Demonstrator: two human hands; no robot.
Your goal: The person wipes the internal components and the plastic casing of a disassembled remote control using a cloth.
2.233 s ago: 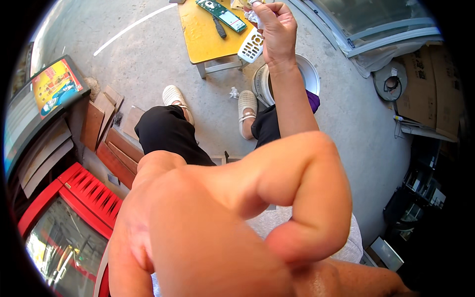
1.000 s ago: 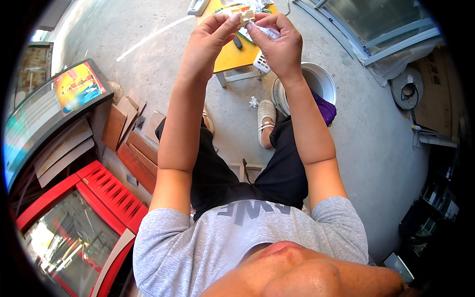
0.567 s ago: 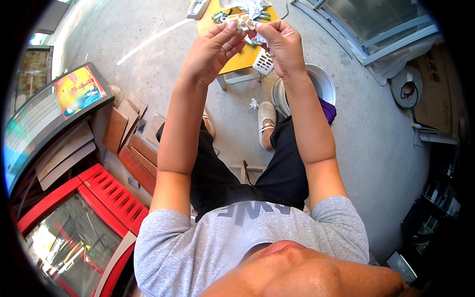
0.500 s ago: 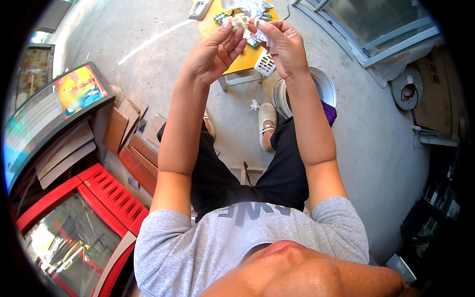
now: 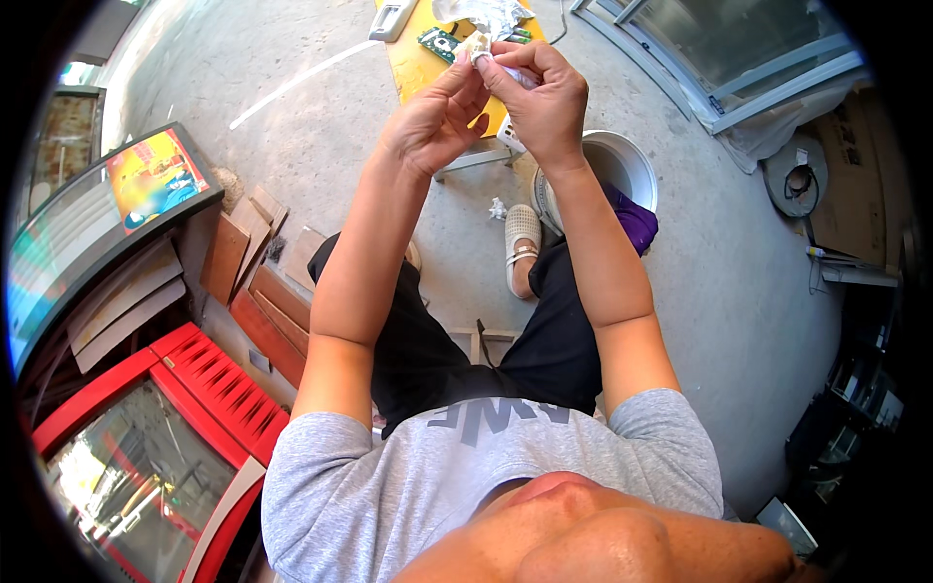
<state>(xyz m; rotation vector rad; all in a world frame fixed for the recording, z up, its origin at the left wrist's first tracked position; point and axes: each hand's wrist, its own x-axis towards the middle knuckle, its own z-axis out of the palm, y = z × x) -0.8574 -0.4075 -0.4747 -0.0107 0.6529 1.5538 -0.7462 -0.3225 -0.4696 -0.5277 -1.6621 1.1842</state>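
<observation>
In front of me, above a yellow table (image 5: pixel 408 73), my two hands meet at the fingertips. My left hand (image 5: pixel 434 126) pinches a small cream-coloured piece (image 5: pixel 474 45) between thumb and fingers; its exact kind is too small to make out. Pressed up to that piece are the fingertips of my right hand (image 5: pixel 544 102), closed on a crumpled white tissue (image 5: pixel 523 78) that is mostly covered by the fingers. A green circuit board (image 5: pixel 439 42) lies on the table just left of the fingertips. Behind them is a crumpled whitish sheet (image 5: pixel 501 14).
A grey-white device (image 5: pixel 392 19) sits at the table's left edge. A white holed basket (image 5: pixel 507 134) is partly behind my right hand. Below stands a white bucket (image 5: pixel 634 160) with purple cloth (image 5: pixel 634 223). Crumpled paper (image 5: pixel 498 208) lies on the floor; wooden boards (image 5: pixel 228 255) lean left.
My hands have come closer together, the right moving slightly left and down. The tissue that hung below my right fingers is now bunched against the cream piece.
</observation>
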